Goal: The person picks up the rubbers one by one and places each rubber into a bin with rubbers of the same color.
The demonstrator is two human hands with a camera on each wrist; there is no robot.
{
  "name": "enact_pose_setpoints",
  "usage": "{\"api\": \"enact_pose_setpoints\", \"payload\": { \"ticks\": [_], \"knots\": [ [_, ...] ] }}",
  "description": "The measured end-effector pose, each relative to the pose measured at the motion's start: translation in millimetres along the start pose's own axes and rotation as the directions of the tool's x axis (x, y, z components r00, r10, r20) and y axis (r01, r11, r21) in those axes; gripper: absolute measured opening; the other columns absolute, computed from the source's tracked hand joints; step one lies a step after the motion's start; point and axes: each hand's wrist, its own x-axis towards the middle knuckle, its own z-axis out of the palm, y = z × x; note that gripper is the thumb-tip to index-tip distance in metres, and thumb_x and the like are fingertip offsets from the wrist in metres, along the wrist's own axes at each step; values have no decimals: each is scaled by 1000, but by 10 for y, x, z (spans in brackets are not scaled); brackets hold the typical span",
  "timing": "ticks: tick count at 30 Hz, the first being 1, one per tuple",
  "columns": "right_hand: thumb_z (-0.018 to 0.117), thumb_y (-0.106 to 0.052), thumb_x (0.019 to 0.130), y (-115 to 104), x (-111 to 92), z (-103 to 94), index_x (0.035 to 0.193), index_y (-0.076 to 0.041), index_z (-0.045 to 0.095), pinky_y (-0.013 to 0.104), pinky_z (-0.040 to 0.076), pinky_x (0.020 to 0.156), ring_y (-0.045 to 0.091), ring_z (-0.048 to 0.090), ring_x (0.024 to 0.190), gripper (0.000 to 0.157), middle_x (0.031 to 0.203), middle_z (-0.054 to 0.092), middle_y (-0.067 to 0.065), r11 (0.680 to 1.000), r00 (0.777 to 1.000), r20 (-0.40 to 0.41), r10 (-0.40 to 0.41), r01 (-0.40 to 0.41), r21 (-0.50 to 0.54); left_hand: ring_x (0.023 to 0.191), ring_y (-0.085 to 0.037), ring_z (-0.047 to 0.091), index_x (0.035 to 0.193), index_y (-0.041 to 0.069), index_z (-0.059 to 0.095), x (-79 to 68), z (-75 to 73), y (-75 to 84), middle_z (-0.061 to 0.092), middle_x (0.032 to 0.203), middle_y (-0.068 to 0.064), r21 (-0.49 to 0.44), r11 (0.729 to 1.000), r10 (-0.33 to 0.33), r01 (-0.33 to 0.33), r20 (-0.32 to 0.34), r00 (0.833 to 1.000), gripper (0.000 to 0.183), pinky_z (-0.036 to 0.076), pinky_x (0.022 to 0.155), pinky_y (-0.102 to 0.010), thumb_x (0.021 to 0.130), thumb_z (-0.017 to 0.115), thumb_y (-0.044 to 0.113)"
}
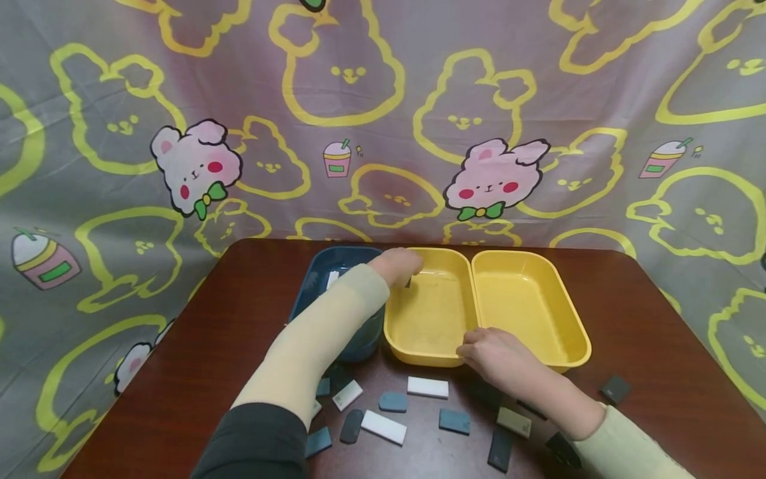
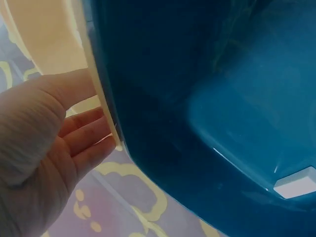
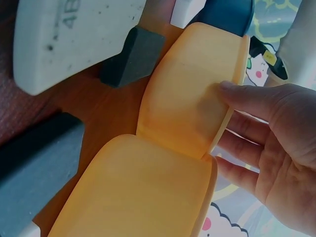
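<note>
At the back, my left hand (image 1: 399,266) grips the rim of the middle yellow bin (image 1: 433,306), where it meets the dark blue bin (image 1: 308,289). In the left wrist view, the left hand's fingers (image 2: 89,133) and thumb lie about that rim; the thumb tip is hidden. My right hand (image 1: 499,356) pinches the same bin's front rim near its right corner. The right wrist view shows the right thumb (image 3: 242,94) on the bin's outer wall, fingers bent over the rim. A white block (image 2: 297,183) lies in the blue bin.
A second yellow bin (image 1: 526,313) stands against the middle one on the right. Several erasers and small blocks lie in front on the brown table (image 1: 239,299), among them a white one (image 1: 383,427), a blue one (image 1: 455,421) and a "4B" eraser (image 3: 69,44). A patterned curtain (image 1: 383,146) hangs behind.
</note>
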Motion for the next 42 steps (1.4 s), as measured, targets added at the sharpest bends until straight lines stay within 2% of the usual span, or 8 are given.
{"api": "enact_pose_setpoints", "payload": {
  "ticks": [4, 7, 9, 16, 25, 32, 38, 42],
  "knots": [
    [74, -5, 83, -3, -6, 3, 67, -17, 58, 27, 39, 51, 9, 43, 57, 25, 64, 42, -9, 1000, 1000, -8, -4, 4, 8, 83, -19, 50, 97, 10, 61, 73, 31, 22, 59, 98, -3, 113, 993, 19, -22, 24, 1000, 12, 44, 77, -29, 88, 60, 3],
    [72, -6, 84, -20, -4, 7, 65, -17, 56, 26, 39, 51, 9, 42, 57, 27, 64, 42, -9, 1000, 1000, -16, -1, 1, 16, 81, -19, 49, 90, 11, 62, 108, 68, 45, 62, 99, -3, 222, 973, 50, -57, 36, 998, 12, 46, 78, -31, 84, 61, 0],
    [72, -6, 85, -37, -4, 9, 65, -17, 56, 25, 39, 51, 8, 42, 57, 28, 64, 41, -10, 1000, 1000, -20, 6, -5, 20, 80, -19, 49, 90, 10, 64, 113, 89, 63, 63, 99, -4, 236, 970, 49, -56, 36, 998, 13, 47, 78, -31, 84, 60, -1],
    [73, -6, 84, -69, -23, 22, 66, -16, 58, 26, 41, 53, 9, 45, 59, 25, 65, 45, -9, 1000, 1000, -20, 9, -8, 23, 78, -19, 48, 89, 12, 62, 143, 142, 87, 59, 91, -3, 230, 972, 24, -35, 49, 999, 11, 44, 74, -30, 87, 60, 1],
    [73, -7, 85, -70, -31, 7, 69, -16, 61, 27, 43, 55, 9, 46, 61, 21, 67, 48, -9, 999, 999, 11, 33, -33, 26, 86, -17, 56, 101, 13, 66, 180, 180, 113, 65, 102, -2, 276, 961, 10, -24, 54, 998, 14, 48, 83, -32, 90, 61, 5],
    [71, -5, 85, -47, -16, 2, 66, -16, 58, 25, 40, 52, 8, 43, 58, 26, 65, 44, -10, 999, 1000, 9, 28, -28, 30, 87, -20, 59, 97, 13, 66, 242, 206, 75, 66, 100, -3, 225, 974, 12, -21, 41, 999, 13, 49, 82, -33, 88, 62, 4],
    [71, -5, 85, -32, -7, -1, 65, -17, 57, 24, 39, 52, 8, 42, 58, 27, 65, 43, -10, 999, 999, 10, 34, -34, 42, 86, -21, 56, 97, 10, 65, 145, 120, 68, 64, 103, -5, 176, 984, 10, -21, 63, 998, 13, 48, 80, -32, 87, 59, 4],
    [71, -5, 85, -21, -9, 8, 65, -17, 57, 24, 39, 52, 8, 42, 58, 27, 65, 43, -10, 999, 999, 6, 33, -34, 40, 86, -18, 56, 99, 11, 63, 38, 50, 37, 64, 105, -4, 189, 979, 67, -72, 32, 997, 9, 47, 80, -32, 94, 57, 14]
  ]
}}
